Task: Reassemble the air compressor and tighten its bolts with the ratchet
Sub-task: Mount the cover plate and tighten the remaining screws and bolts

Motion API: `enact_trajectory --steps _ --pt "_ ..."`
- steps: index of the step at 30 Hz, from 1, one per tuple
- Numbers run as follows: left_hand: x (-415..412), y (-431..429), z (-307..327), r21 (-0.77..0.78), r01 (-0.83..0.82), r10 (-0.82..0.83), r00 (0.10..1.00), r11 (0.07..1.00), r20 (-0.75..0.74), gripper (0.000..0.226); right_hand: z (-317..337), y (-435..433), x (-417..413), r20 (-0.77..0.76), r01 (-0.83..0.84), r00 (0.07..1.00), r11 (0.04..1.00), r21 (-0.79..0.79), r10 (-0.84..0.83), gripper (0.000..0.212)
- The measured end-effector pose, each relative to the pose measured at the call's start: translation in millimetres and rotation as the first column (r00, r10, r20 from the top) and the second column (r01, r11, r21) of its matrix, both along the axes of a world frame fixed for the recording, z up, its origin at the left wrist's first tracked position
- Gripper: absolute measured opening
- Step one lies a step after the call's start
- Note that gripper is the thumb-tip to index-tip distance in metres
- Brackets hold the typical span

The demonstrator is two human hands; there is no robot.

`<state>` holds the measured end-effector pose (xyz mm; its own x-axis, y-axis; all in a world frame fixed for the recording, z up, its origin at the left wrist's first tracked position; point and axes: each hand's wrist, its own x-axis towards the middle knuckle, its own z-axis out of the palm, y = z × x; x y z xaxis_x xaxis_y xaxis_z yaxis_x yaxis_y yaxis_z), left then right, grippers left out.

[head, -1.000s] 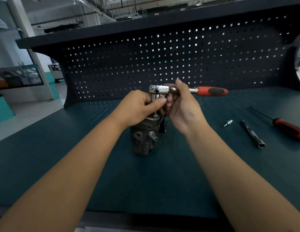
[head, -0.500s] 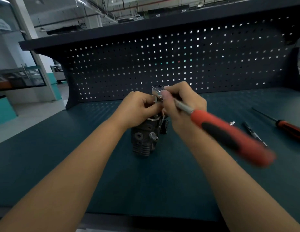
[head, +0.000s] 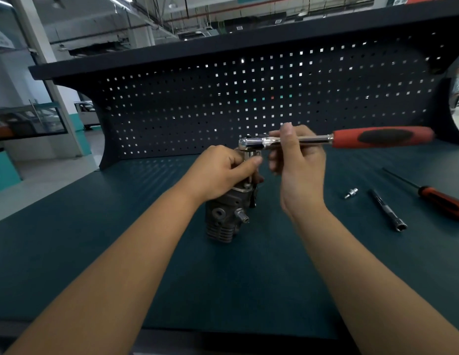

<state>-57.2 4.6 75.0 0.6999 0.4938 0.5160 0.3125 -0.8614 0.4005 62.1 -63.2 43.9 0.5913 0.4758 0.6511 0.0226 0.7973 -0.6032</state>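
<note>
The dark grey finned air compressor (head: 227,216) stands upright on the green mat at the centre. A ratchet (head: 382,137) with a chrome head and red-and-black handle sits level above it, handle pointing right, its socket reaching down to the compressor's top. My left hand (head: 220,172) grips the top of the compressor, its thumb against the socket shaft. My right hand (head: 297,160) holds the ratchet's chrome shank just behind the head. The bolt under the socket is hidden.
On the mat to the right lie a small silver fitting (head: 351,193), a long dark socket extension (head: 387,211) and a red-handled screwdriver (head: 441,201). A dark pegboard (head: 248,98) closes the back of the bench.
The ratchet handle swung from pointing right, toward me, then back to the right. My left hand stayed on the compressor.
</note>
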Motion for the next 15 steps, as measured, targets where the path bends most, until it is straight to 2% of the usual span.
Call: enact_trajectory --steps 2,5,8,11,15 --pt "-2.1 1.0 0.4 -0.002 0.022 -0.022 1.000 1.000 0.006 0.038 -1.9 -3.0 -4.3 0.161 0.211 0.960 0.971 0.110 -0.227 0.028" --pt "-6.7 4.8 2.1 -0.020 0.034 -0.033 0.999 0.999 0.043 0.025 -3.9 -6.9 -11.3 0.290 0.343 0.876 0.920 0.188 -0.386 0.029" --pt "-8.5 10.0 1.8 -0.043 0.039 -0.036 0.997 0.998 0.070 0.032 -5.4 -6.1 -10.0 0.288 0.362 0.871 0.916 0.170 -0.398 0.029" --pt "-5.1 8.5 0.5 -0.053 0.083 -0.079 0.994 0.995 0.076 0.045 -3.3 -6.2 -8.4 0.203 0.338 0.915 0.937 0.086 -0.348 0.033" --pt "-5.1 11.2 -0.7 -0.185 0.159 -0.134 0.981 0.970 0.142 0.053 0.1 -5.9 -3.4 0.078 0.248 0.965 0.967 0.052 -0.252 0.032"
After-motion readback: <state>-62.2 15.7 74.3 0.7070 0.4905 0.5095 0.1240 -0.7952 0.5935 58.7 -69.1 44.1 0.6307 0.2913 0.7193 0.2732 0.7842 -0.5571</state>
